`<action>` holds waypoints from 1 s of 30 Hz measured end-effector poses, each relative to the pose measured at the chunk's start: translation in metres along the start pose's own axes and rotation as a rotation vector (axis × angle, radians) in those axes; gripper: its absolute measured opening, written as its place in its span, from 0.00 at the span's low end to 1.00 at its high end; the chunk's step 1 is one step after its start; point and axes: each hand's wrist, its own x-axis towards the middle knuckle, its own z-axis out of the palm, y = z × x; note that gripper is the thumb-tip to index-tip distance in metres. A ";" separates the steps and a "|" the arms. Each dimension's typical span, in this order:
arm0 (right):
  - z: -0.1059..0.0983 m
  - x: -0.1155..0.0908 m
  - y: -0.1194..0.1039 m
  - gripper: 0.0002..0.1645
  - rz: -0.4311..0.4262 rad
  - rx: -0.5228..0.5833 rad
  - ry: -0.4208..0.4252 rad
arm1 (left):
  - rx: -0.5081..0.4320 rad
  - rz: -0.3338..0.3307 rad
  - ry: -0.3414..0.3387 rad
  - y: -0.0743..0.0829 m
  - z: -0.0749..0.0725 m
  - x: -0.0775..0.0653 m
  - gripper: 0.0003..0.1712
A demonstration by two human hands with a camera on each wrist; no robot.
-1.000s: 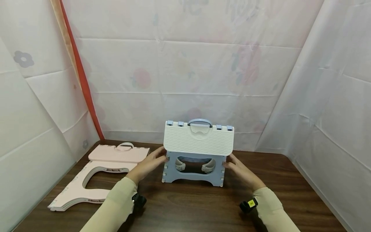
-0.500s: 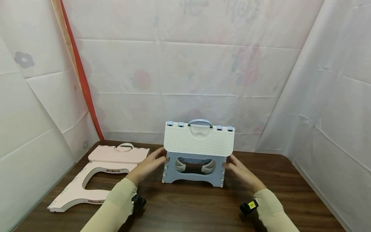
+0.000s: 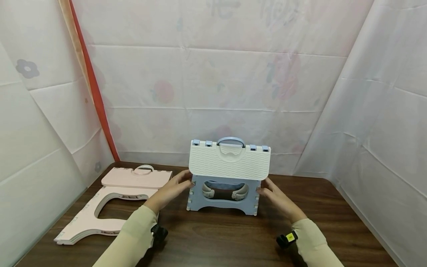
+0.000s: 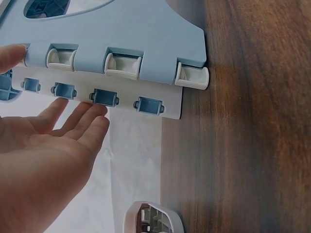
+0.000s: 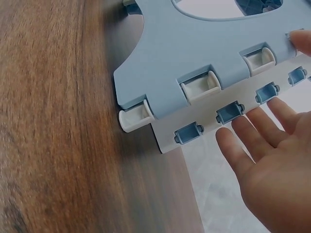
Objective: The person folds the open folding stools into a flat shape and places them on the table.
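A folding step stool (image 3: 229, 163) stands upright on the table, its white woven-textured top tilted down toward the front and its blue leg panel below. At its left side is my left hand (image 3: 171, 191), and at its right side my right hand (image 3: 280, 198). Both grip the leg panels by their side edges. In the left wrist view, the left thumb (image 4: 12, 57) lies on the blue panel's edge while the fingers touch the white panel behind. The right wrist view shows the right thumb (image 5: 302, 41) on the blue panel and the fingertips at the white panel's edge.
A pink folding stool (image 3: 136, 177) lies folded flat on the table's left, close to my left forearm. Brown wood-grain tabletop (image 3: 213, 237) extends in front of the blue and white stool. Pale patterned curtains (image 3: 213, 81) stand behind and at both sides.
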 end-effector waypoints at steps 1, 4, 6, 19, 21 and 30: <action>0.000 0.000 0.000 0.45 -0.001 0.001 -0.002 | -0.001 0.001 0.000 0.000 0.000 0.000 0.41; 0.000 0.001 0.001 0.44 -0.008 0.004 -0.003 | 0.000 0.001 0.002 -0.001 -0.001 0.001 0.41; 0.000 0.001 0.002 0.43 -0.012 0.005 0.001 | 0.000 0.001 0.000 -0.002 -0.001 0.001 0.40; 0.002 0.000 0.001 0.38 -0.015 0.012 0.019 | 0.002 -0.007 -0.001 -0.003 -0.002 0.001 0.40; 0.002 0.000 0.002 0.36 -0.008 0.012 0.021 | -0.001 -0.006 -0.003 -0.004 -0.002 0.001 0.40; 0.002 0.000 0.003 0.28 -0.011 0.001 0.039 | -0.008 0.005 -0.012 -0.004 -0.002 0.002 0.38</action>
